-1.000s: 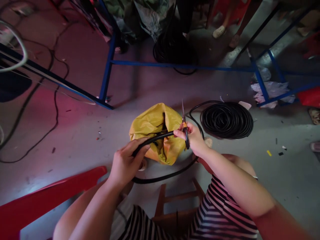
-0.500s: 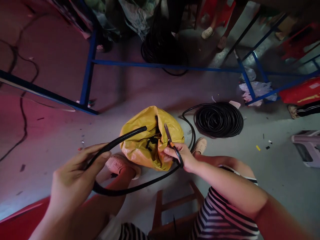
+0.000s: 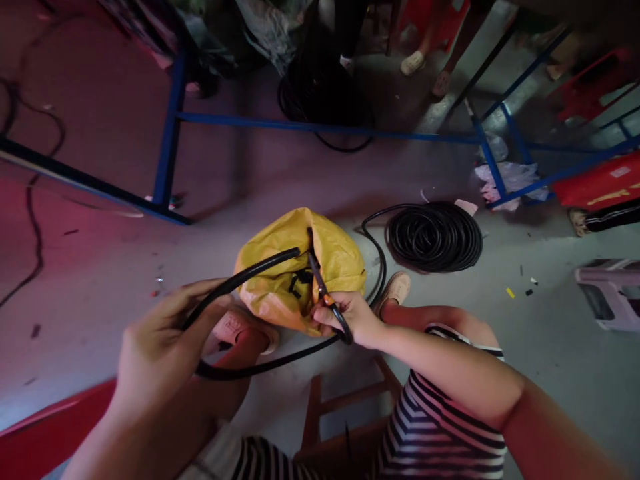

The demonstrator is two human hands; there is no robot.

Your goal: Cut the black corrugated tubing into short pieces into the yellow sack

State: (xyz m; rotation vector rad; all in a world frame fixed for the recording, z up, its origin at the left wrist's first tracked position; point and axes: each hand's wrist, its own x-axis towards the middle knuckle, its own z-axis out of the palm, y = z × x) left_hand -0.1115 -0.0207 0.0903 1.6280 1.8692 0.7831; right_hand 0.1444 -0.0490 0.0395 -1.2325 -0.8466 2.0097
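Observation:
My left hand is closed around a black ribbed tube, whose free end points right above a yellow bag. From that hand the tube loops down and back to the right, under my right hand, toward a coil on the floor. In my right hand is a pair of scissors with dark handles and an orange part near the pivot. The scissor blades point up, just right of the tube's end; whether they touch it I cannot tell. Several short black pieces lie in the bag's opening.
A blue metal frame crosses the floor ahead, with another dark coil behind it. Wooden stool parts show below. On the right is a grey plastic object. Other people's feet show at the back.
My right hand and the scissors have moved left, bringing the blades close to the tube's free end. My left hand has shifted slightly right with the tube.

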